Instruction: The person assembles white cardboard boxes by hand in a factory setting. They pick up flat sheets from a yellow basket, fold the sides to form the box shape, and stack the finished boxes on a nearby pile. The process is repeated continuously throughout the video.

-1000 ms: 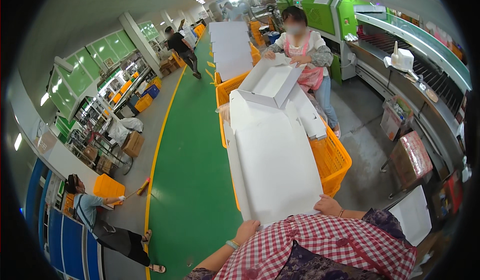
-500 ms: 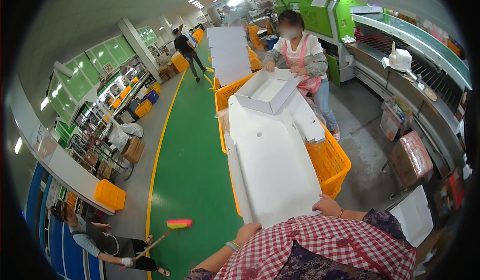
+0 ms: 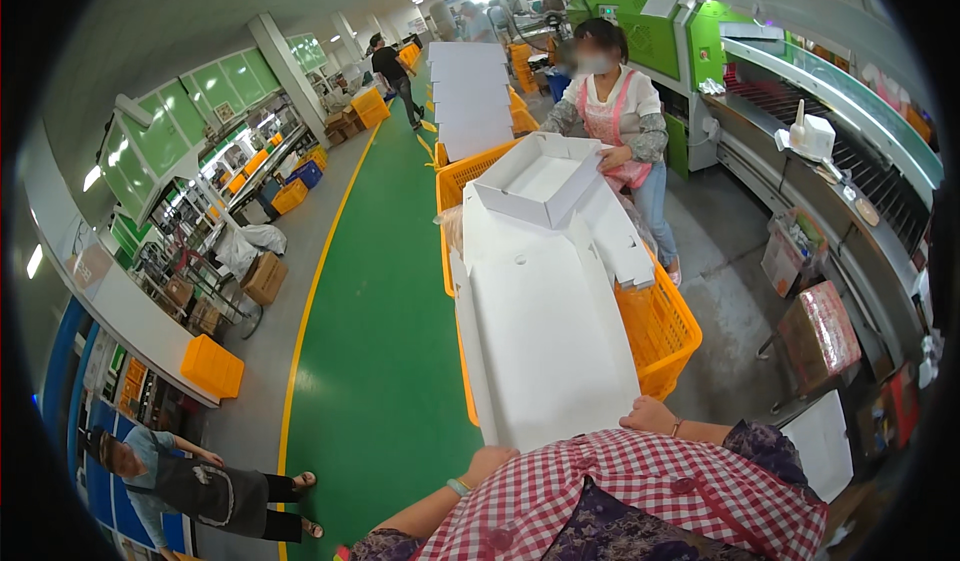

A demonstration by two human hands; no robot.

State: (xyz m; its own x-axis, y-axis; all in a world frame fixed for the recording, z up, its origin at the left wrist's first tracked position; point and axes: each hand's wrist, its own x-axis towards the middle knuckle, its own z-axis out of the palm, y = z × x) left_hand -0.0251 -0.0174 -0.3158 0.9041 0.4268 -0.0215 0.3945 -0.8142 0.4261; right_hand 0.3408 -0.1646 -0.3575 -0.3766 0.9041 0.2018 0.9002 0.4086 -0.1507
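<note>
A large white cardboard sheet [image 3: 545, 321] with folded-up side flaps and a small round hole lies before me on top of yellow plastic crates. My left hand [image 3: 488, 464] is closed on its near left corner. At the near right corner, my right hand [image 3: 650, 416] has its fingers curled over the edge. On the sheet's far end stands an open white cardboard box [image 3: 540, 183]. A co-worker in a pink apron [image 3: 606, 121] stands behind it, a hand on its right side.
A yellow crate [image 3: 665, 336] juts out to the right of the sheet. Stacked white boards [image 3: 480, 96] stand farther back. Left runs a green walkway [image 3: 380, 331], with a person in a dark apron [image 3: 205, 486] at its edge. A conveyor machine [image 3: 800, 91] lines the right side.
The co-worker's hand on the box has shifted toward its right side. The broom has left the walkway in front of the person at left. The walker in black has gone farther off.
</note>
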